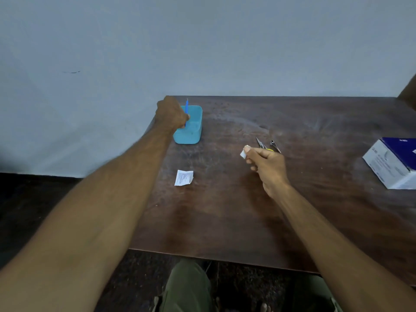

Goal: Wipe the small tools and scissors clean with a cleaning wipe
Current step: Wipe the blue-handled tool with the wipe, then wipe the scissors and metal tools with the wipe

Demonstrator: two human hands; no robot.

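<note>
— Over at the far left corner of the table [225, 210], what's my left hand [171, 114] doing?

— It's clenched round a slim blue tool [186, 109], held upright over the blue tub [191, 136]; the tool's lower end dips inside the tub, though I cannot tell whether it touches the bottom.

— And my right hand [265, 165]?

— Raised above the table, pinching a small folded white wipe [244, 152] between thumb and fingers. Just beyond its knuckles lie the scissors [260, 143] and a dark metal tool [275, 145], side by side on the wood.

— Anything between my hands?

— A torn white sachet [184, 177], lying flat, nearer me than the tub. Well off to the right of my right hand sits a white and blue box [391, 165].
</note>
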